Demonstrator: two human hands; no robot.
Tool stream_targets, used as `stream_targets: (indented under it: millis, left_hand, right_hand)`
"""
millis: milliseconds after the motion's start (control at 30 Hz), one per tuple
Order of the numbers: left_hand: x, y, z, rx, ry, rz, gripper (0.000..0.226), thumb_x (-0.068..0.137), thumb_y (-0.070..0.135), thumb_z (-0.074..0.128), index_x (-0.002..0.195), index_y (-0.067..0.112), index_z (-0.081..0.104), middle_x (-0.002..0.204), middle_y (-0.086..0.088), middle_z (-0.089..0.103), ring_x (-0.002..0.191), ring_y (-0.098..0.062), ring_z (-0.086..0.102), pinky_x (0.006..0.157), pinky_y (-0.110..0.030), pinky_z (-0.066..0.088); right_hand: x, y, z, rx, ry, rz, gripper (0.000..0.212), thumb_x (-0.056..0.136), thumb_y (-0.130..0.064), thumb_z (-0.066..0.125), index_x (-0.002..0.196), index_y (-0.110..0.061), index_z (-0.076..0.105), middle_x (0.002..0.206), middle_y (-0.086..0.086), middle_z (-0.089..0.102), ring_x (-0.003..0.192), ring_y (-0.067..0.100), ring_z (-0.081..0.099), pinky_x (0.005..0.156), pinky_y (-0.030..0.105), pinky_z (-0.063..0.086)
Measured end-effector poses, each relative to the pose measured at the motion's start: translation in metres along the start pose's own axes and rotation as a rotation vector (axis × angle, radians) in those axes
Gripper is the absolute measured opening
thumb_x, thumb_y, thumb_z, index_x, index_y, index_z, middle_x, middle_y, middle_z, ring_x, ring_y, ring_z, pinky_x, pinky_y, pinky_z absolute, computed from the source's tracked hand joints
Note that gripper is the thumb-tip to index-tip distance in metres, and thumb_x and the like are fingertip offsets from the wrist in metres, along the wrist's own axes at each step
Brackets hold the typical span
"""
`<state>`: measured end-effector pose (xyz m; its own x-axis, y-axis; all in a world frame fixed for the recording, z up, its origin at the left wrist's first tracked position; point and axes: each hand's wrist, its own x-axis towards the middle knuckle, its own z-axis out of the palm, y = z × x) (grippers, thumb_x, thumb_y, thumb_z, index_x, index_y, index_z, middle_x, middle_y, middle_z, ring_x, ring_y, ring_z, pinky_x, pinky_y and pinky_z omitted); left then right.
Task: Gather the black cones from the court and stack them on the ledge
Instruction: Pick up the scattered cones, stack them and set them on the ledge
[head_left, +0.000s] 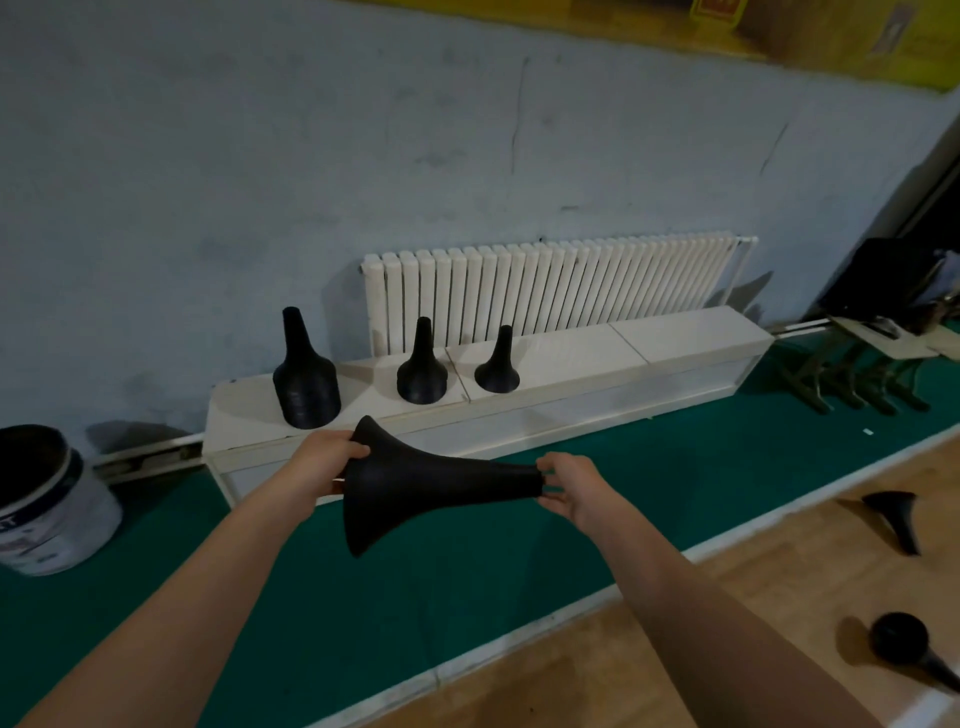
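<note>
Low at the right, on the wooden floor (727, 649), a fallen cone (901, 639) lies on its side. A second fallen cone (893, 514) lies a little farther away, near the white line. Both arms reach forward over the green strip (467, 571).

Between the hands a black cone (415, 488) is held in the air, lying sideways, with its wide mouth to the left and its narrow tip to the right. The left hand (324, 460) grips the wide rim with curled fingers. The right hand (571, 486) pinches the narrow tip between thumb and fingers. This cone is just in front of the ledge (597, 353).

At the far left a white bucket (52, 504) stands on the green strip. On the ledge three groups stand upright, apart from each other: a tall stack (305, 384) at the left, a lower stack (422, 374) in the middle, and what looks like a single cone (497, 371) at the right. Behind the ledge a white radiator (545, 286) hangs on the pale blue wall (260, 156).
</note>
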<state>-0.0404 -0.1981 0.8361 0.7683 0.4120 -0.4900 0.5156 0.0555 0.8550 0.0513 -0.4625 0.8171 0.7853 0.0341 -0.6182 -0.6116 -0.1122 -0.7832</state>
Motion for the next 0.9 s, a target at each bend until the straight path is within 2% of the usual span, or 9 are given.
stream_targets:
  millis: [100, 133, 233, 333, 433, 600, 700, 833, 900]
  left_hand:
    - [0.022, 0.009, 0.001, 0.000, 0.009, -0.008, 0.029, 0.092, 0.003, 0.051, 0.120, 0.007, 0.058, 0.108, -0.018, 0.063, 0.102, -0.034, 0.059, 0.087, -0.042, 0.049]
    - [0.032, 0.013, 0.003, -0.008, 0.010, -0.014, 0.030, 0.092, 0.002, 0.051, 0.121, 0.007, 0.058, 0.106, -0.017, 0.063, 0.101, -0.033, 0.059, 0.086, -0.041, 0.049]
    - [0.060, 0.025, 0.011, -0.010, 0.015, -0.029, 0.031, 0.092, 0.002, 0.052, 0.122, 0.004, 0.057, 0.104, -0.016, 0.062, 0.101, -0.034, 0.059, 0.086, -0.042, 0.049]
    - [0.092, 0.043, 0.026, 0.000, 0.031, -0.048, 0.030, 0.092, 0.004, 0.052, 0.121, 0.004, 0.058, 0.107, -0.018, 0.062, 0.100, -0.032, 0.059, 0.084, -0.040, 0.049]
    - [0.123, 0.068, 0.048, 0.015, 0.019, -0.048, 0.025, 0.093, 0.004, 0.051, 0.116, 0.004, 0.059, 0.101, -0.015, 0.062, 0.090, -0.026, 0.059, 0.078, -0.036, 0.048]
    - [0.174, 0.107, 0.075, 0.032, 0.020, -0.027, 0.019, 0.093, 0.006, 0.052, 0.110, 0.006, 0.060, 0.093, -0.012, 0.062, 0.085, -0.023, 0.059, 0.080, -0.036, 0.049]
    - [0.199, 0.119, 0.084, 0.000, 0.041, -0.041, 0.012, 0.093, 0.007, 0.051, 0.102, 0.006, 0.059, 0.088, -0.011, 0.061, 0.083, -0.023, 0.059, 0.079, -0.037, 0.050]
    - [0.239, 0.137, 0.086, -0.026, 0.042, -0.076, 0.008, 0.093, 0.007, 0.051, 0.097, 0.009, 0.058, 0.093, -0.013, 0.061, 0.090, -0.027, 0.060, 0.088, -0.042, 0.050]
    - [0.260, 0.148, 0.083, -0.028, 0.035, -0.095, 0.007, 0.094, 0.008, 0.051, 0.093, 0.013, 0.056, 0.097, -0.013, 0.061, 0.097, -0.029, 0.059, 0.092, -0.043, 0.049]
  right_hand:
    - [0.024, -0.016, 0.009, -0.027, 0.002, -0.007, 0.016, 0.091, -0.003, 0.049, 0.106, -0.002, 0.053, 0.115, 0.021, 0.057, 0.096, 0.030, 0.056, 0.078, 0.033, 0.052]
    - [0.033, -0.023, 0.011, -0.036, 0.004, -0.004, 0.017, 0.091, -0.004, 0.049, 0.107, -0.002, 0.053, 0.115, 0.020, 0.057, 0.095, 0.030, 0.056, 0.079, 0.034, 0.051]
    - [0.060, -0.042, 0.014, -0.038, -0.007, -0.002, 0.022, 0.090, -0.004, 0.049, 0.111, -0.002, 0.054, 0.111, 0.019, 0.057, 0.092, 0.028, 0.057, 0.067, 0.029, 0.050]
    - [0.091, -0.062, 0.010, -0.027, -0.016, 0.010, 0.019, 0.091, -0.004, 0.049, 0.109, -0.003, 0.053, 0.106, 0.018, 0.056, 0.081, 0.024, 0.056, 0.063, 0.028, 0.049]
    - [0.128, -0.088, 0.002, -0.024, -0.016, 0.004, 0.018, 0.090, -0.005, 0.049, 0.108, -0.003, 0.052, 0.104, 0.018, 0.055, 0.081, 0.025, 0.056, 0.066, 0.030, 0.049]
    - [0.183, -0.134, -0.010, -0.007, -0.042, -0.021, 0.015, 0.091, -0.004, 0.048, 0.104, 0.000, 0.052, 0.094, 0.016, 0.056, 0.080, 0.025, 0.057, 0.063, 0.028, 0.051]
    - [0.210, -0.153, -0.009, -0.007, -0.050, -0.014, 0.014, 0.091, -0.004, 0.048, 0.104, 0.000, 0.052, 0.096, 0.016, 0.056, 0.092, 0.028, 0.057, 0.070, 0.030, 0.051]
    - [0.246, -0.179, 0.004, -0.013, -0.056, 0.000, 0.010, 0.090, -0.003, 0.048, 0.099, -0.001, 0.052, 0.101, 0.018, 0.055, 0.095, 0.029, 0.056, 0.074, 0.031, 0.052]
    - [0.260, -0.191, 0.013, -0.008, -0.055, 0.004, 0.011, 0.090, -0.002, 0.048, 0.100, 0.000, 0.052, 0.099, 0.017, 0.055, 0.096, 0.029, 0.056, 0.071, 0.031, 0.052]
